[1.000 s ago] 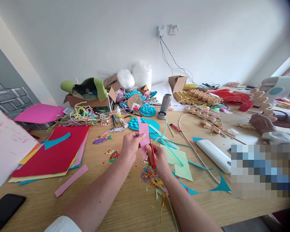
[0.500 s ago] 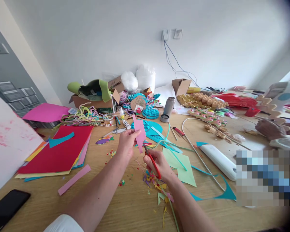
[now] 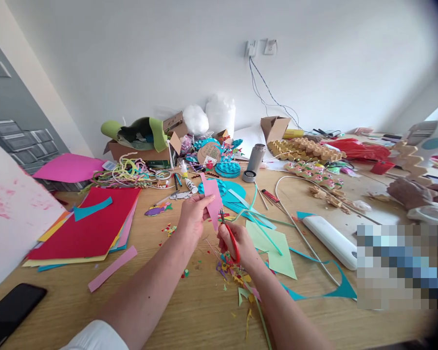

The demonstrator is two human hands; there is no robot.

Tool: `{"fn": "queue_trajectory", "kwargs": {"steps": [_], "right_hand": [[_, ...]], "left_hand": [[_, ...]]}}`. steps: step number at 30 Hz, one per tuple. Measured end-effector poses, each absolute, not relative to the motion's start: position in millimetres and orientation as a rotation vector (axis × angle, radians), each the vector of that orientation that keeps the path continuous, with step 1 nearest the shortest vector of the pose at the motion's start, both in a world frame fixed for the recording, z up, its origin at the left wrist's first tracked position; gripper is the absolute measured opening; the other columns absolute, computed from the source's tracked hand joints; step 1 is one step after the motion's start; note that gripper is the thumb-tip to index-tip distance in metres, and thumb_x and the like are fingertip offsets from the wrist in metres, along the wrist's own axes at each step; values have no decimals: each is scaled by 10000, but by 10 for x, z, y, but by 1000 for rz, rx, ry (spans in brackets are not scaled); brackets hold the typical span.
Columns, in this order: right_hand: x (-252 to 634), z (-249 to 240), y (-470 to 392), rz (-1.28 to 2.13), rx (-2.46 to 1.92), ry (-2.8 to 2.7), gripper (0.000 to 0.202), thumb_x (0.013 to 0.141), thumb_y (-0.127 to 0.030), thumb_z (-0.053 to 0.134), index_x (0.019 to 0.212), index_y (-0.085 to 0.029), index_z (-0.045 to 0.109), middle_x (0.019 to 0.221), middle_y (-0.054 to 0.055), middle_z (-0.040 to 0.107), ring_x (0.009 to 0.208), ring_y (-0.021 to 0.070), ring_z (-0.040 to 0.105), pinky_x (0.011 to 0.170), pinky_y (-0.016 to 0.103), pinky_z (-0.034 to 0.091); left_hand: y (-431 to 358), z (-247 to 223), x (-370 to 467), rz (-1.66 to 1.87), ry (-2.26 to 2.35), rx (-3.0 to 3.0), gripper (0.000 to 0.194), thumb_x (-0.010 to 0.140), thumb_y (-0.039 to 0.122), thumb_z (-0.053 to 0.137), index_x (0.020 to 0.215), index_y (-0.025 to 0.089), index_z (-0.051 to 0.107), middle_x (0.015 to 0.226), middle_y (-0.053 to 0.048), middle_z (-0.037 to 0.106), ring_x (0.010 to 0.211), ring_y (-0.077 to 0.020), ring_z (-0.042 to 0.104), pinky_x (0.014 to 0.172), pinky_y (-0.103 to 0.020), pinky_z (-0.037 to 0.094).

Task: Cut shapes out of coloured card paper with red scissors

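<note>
Between thumb and fingers my left hand (image 3: 196,213) pinches a piece of pink paper (image 3: 213,200), which stands upright above the table. My right hand (image 3: 238,241) is wrapped round red-handled scissors (image 3: 234,243). The scissor blades point up and away, at the paper's right edge; whether they touch it I cannot tell. Small coloured paper scraps (image 3: 237,276) lie under my right hand. Beyond the paper is a blue paper disc (image 3: 235,193), and a light green sheet (image 3: 282,253) lies to the right of my right hand.
At left, a stack of coloured paper (image 3: 87,228) lies behind a pink strip (image 3: 112,268) and a black phone (image 3: 16,316). A grey thermos (image 3: 254,160) stands at the back. A white elongated device (image 3: 330,243) and a cable lie at right, near another person's hands (image 3: 410,193).
The scissors have turned more upright, and their blades have moved up along the right edge of the pink paper. My left hand stays nearly where it was.
</note>
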State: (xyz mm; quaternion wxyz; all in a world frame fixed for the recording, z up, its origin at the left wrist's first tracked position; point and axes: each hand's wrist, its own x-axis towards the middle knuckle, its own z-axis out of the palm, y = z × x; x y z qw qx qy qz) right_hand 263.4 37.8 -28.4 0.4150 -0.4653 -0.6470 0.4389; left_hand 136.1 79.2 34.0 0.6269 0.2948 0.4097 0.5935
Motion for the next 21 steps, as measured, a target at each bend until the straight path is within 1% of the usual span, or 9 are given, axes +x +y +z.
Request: {"fn": "queue_trajectory", "kwargs": {"steps": [3, 10, 21], "right_hand": [[2628, -312, 385, 1112, -1171, -1579, 498, 852, -651, 470, 684, -183, 502, 525, 1, 566, 426, 128, 555, 404, 206, 399], [2633, -308, 381, 1075, -1177, -1569, 484, 853, -637, 489, 699, -179, 524, 523, -2, 573, 431, 128, 554, 424, 207, 406], [2617, -240, 353, 1081, -1228, -1530, 468, 835, -619, 524, 672, -181, 511, 495, -7, 567, 389, 120, 543, 386, 195, 391]], "left_hand": [[772, 326, 1392, 1349, 940, 674, 227, 549, 206, 791, 728, 117, 683, 628, -54, 694, 529, -144, 624, 539, -259, 503], [762, 307, 1418, 1342, 934, 689, 248, 549, 231, 792, 739, 120, 678, 656, -67, 698, 573, -170, 644, 564, -280, 501], [764, 291, 1439, 1346, 928, 674, 224, 563, 193, 783, 752, 109, 696, 659, -66, 700, 565, -152, 636, 575, -263, 503]]}}
